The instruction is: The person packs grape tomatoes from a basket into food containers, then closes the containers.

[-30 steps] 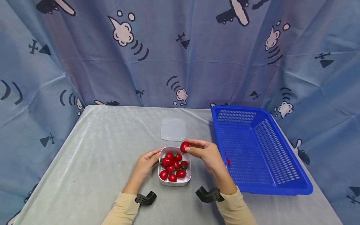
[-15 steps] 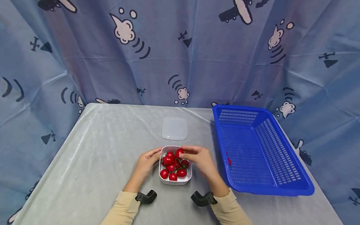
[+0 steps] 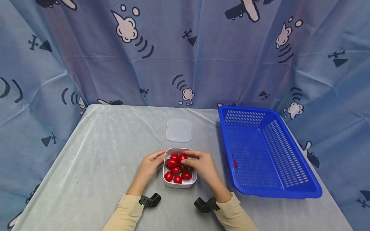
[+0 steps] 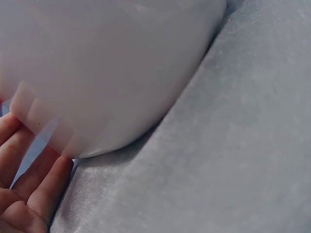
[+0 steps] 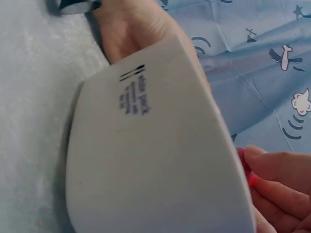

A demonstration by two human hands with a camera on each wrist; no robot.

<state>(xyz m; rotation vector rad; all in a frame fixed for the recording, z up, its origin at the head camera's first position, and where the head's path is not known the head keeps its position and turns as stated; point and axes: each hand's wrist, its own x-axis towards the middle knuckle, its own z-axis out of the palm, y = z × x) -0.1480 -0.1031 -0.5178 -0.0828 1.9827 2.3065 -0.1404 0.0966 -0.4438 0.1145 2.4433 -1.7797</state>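
A small white box with rounded corners stands on the table, holding several red cherry tomatoes with green stems. My right hand reaches over the box's right rim and pinches one cherry tomato between thumb and fingers, low among the others. In the right wrist view the red of that tomato shows past the box wall. My left hand rests against the left side of the box, its extended fingertips touching the outer wall in the left wrist view.
A clear square lid lies flat behind the box. To the right stands a large blue plastic basket, with red tomatoes partly hidden at its left wall. A patterned blue curtain hangs behind the table.
My right hand has moved left and down with the cherry tomato, from above the box's back right corner to among the other tomatoes inside. The left hand stays at the box.
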